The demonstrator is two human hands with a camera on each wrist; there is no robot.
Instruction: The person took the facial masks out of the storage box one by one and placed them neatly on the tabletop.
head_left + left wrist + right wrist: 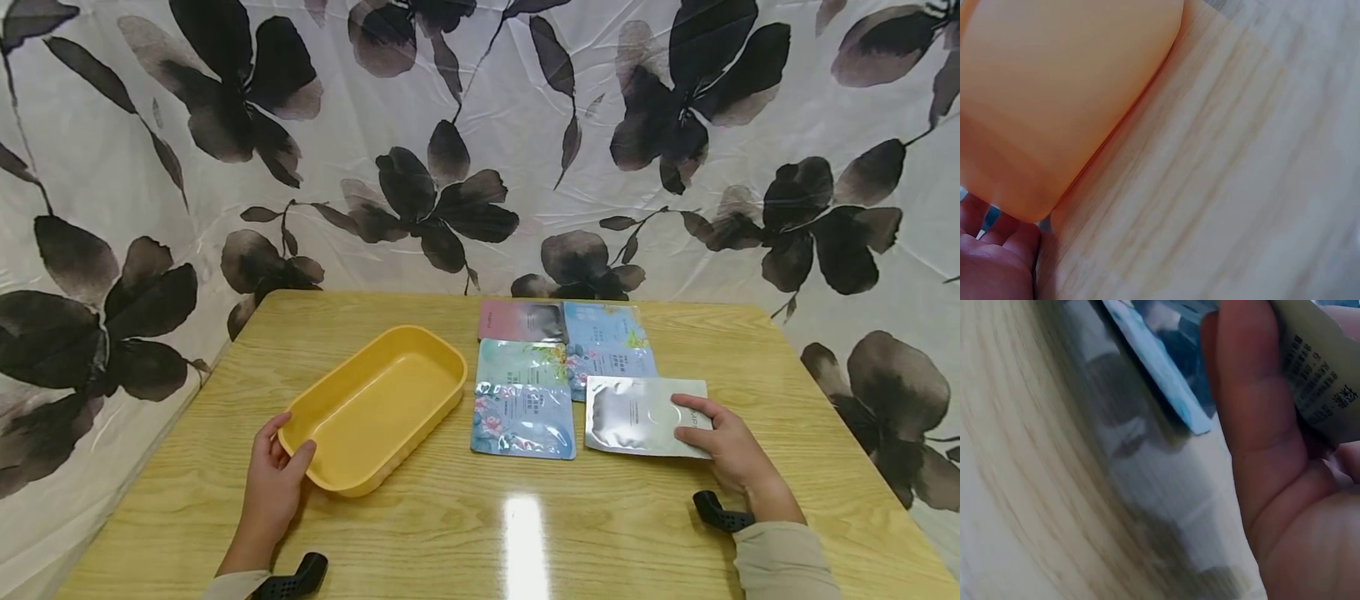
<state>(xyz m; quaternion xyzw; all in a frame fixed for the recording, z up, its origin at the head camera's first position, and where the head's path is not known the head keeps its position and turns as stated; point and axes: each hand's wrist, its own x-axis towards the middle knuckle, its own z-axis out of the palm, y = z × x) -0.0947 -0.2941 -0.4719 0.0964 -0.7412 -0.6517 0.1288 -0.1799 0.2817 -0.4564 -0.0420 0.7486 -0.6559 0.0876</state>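
My left hand [272,475] grips the near left end of a yellow plastic tray [378,404], thumb at the rim and fingers outside. The tray stands tilted diagonally on the table, with nothing inside. In the left wrist view, its wall [1072,94] fills the upper left. On the right, my right hand [735,450] pinches the right end of a silver face mask packet [630,417]. Small dark print shows on the packet's underside [1329,394] in the right wrist view. Left of it lies a green and blue face mask packet [522,408].
Behind these lie a light blue floral packet [607,329] and a pink and grey packet [517,320], close together. A wooden table [420,542] carries everything. A floral cloth [555,150] hangs behind its far edge.
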